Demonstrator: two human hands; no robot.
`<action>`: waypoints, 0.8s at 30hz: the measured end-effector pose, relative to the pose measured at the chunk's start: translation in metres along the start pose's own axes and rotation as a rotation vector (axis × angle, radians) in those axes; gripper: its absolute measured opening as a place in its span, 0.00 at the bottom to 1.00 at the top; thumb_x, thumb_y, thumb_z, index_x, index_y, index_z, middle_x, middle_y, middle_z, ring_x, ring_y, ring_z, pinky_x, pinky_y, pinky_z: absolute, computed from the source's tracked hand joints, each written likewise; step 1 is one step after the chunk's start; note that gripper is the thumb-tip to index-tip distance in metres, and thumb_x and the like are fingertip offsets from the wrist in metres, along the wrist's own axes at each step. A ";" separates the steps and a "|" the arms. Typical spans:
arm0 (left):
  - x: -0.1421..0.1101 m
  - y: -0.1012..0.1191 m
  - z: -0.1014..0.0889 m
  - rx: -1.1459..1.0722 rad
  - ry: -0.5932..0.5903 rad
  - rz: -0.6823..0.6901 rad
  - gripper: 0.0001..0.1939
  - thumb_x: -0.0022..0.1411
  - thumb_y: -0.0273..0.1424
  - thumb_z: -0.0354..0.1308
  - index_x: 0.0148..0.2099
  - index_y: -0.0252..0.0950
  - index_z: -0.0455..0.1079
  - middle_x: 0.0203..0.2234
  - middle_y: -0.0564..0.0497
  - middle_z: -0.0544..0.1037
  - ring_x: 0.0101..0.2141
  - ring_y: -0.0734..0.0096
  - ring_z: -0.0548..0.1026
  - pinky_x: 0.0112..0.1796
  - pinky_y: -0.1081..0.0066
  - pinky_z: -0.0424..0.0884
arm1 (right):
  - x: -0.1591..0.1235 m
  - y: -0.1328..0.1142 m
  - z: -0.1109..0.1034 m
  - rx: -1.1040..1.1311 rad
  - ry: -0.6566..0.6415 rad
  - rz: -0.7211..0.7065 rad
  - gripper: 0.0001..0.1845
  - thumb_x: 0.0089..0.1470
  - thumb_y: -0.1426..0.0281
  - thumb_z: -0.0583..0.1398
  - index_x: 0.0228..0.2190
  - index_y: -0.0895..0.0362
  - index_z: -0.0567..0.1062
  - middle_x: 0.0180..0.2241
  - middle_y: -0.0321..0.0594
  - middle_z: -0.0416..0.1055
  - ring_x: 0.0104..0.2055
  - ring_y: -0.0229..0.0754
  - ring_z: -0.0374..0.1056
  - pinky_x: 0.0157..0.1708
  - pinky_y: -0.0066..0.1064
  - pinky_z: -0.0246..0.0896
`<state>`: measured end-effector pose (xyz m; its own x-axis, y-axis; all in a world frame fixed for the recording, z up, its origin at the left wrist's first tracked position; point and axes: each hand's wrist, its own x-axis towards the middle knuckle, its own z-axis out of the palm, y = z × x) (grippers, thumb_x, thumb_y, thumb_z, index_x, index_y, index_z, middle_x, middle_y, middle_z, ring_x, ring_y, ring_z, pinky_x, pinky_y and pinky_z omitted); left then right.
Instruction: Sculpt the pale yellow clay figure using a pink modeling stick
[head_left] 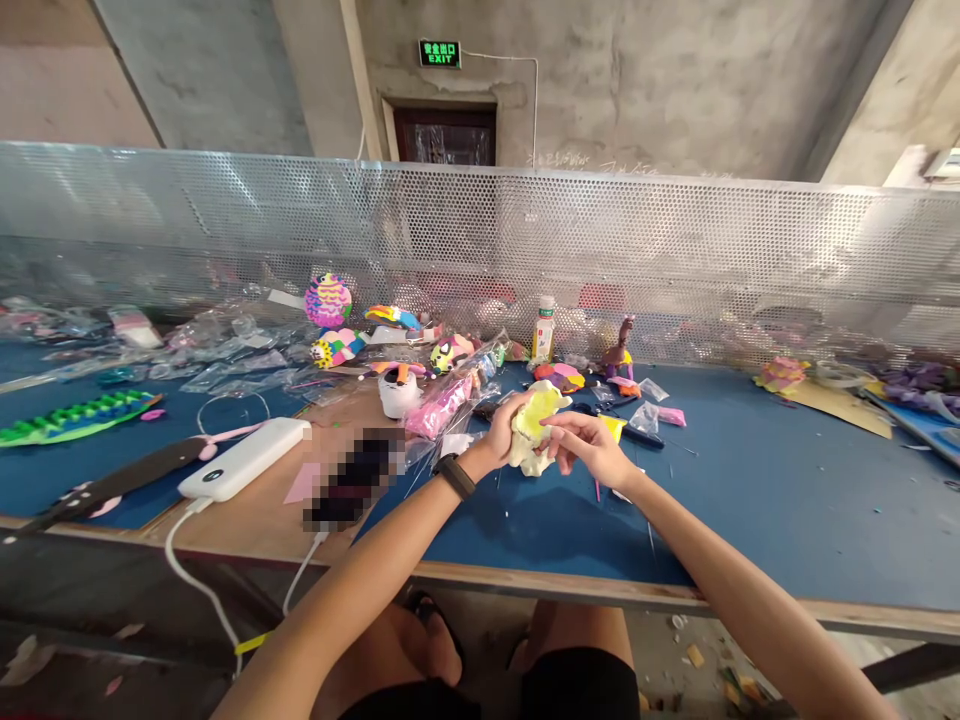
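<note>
My left hand, with a dark band on its wrist, grips a lumpy cream-coloured clay piece above the blue table. A patch of yellow clay covers the upper part of it. The fingers of my right hand are pinched together against the right edge of the clay piece. Whether a separate bit of clay lies between those fingertips is hidden. Just beyond my right hand lies a bright yellow packet, partly covered by the hand.
Behind my hands stand a small bottle and a clay animal. To the left lie a pink clay bag, a white power bank with cables and a blurred-out dark object. A perforated metal screen closes off the back.
</note>
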<state>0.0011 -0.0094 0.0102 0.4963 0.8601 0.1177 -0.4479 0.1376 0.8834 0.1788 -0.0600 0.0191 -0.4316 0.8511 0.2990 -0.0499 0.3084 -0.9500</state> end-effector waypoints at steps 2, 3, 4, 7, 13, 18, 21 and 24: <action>0.000 0.000 0.001 -0.024 0.025 0.002 0.24 0.56 0.54 0.64 0.30 0.36 0.73 0.19 0.50 0.75 0.16 0.69 0.69 0.17 0.69 0.62 | 0.000 0.000 0.001 0.017 -0.003 -0.011 0.28 0.56 0.46 0.70 0.46 0.55 0.81 0.29 0.37 0.81 0.19 0.36 0.70 0.20 0.29 0.70; 0.000 0.000 0.001 -0.039 0.040 0.007 0.23 0.56 0.53 0.65 0.31 0.36 0.74 0.20 0.50 0.76 0.17 0.69 0.69 0.17 0.69 0.63 | 0.000 0.001 0.002 0.011 0.009 -0.018 0.28 0.55 0.47 0.71 0.46 0.55 0.81 0.28 0.37 0.81 0.19 0.35 0.69 0.20 0.28 0.70; 0.000 0.000 0.002 -0.049 0.053 0.012 0.23 0.56 0.52 0.65 0.31 0.36 0.74 0.20 0.50 0.77 0.18 0.69 0.70 0.18 0.69 0.64 | 0.000 0.002 0.003 -0.003 0.029 -0.025 0.27 0.53 0.48 0.72 0.45 0.55 0.81 0.28 0.36 0.80 0.18 0.35 0.69 0.20 0.28 0.69; 0.002 -0.001 0.002 -0.047 0.058 0.018 0.21 0.58 0.51 0.65 0.33 0.35 0.76 0.22 0.49 0.78 0.18 0.68 0.71 0.19 0.69 0.66 | 0.000 0.005 0.006 -0.052 0.101 -0.046 0.25 0.51 0.50 0.74 0.42 0.56 0.81 0.24 0.35 0.79 0.16 0.34 0.67 0.19 0.27 0.67; 0.003 0.000 0.001 -0.092 0.025 -0.026 0.21 0.59 0.49 0.63 0.35 0.33 0.75 0.21 0.49 0.78 0.17 0.69 0.72 0.19 0.71 0.65 | 0.000 0.002 0.008 -0.032 0.127 -0.104 0.24 0.52 0.51 0.74 0.40 0.56 0.78 0.24 0.34 0.79 0.16 0.33 0.67 0.17 0.25 0.65; 0.002 0.003 0.000 -0.123 -0.042 -0.107 0.21 0.63 0.48 0.59 0.38 0.33 0.75 0.21 0.49 0.77 0.16 0.67 0.72 0.17 0.72 0.62 | 0.000 -0.003 0.009 -0.010 0.142 -0.135 0.23 0.53 0.51 0.74 0.38 0.54 0.75 0.24 0.32 0.79 0.15 0.33 0.67 0.15 0.24 0.63; 0.003 0.003 0.000 -0.133 -0.067 -0.107 0.21 0.63 0.49 0.59 0.36 0.33 0.74 0.21 0.48 0.77 0.16 0.67 0.72 0.17 0.72 0.63 | 0.000 -0.004 0.010 -0.010 0.154 -0.147 0.23 0.54 0.51 0.73 0.37 0.54 0.75 0.24 0.32 0.78 0.15 0.33 0.66 0.16 0.25 0.64; 0.003 0.003 0.001 -0.142 -0.105 -0.115 0.22 0.62 0.50 0.59 0.32 0.34 0.72 0.20 0.49 0.76 0.16 0.67 0.71 0.16 0.72 0.62 | 0.000 -0.004 0.010 -0.016 0.170 -0.166 0.22 0.55 0.51 0.72 0.36 0.54 0.75 0.24 0.33 0.79 0.15 0.34 0.67 0.16 0.25 0.64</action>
<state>0.0024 -0.0065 0.0134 0.6219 0.7797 0.0725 -0.4800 0.3064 0.8220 0.1694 -0.0652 0.0219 -0.2611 0.8470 0.4630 -0.0926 0.4554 -0.8854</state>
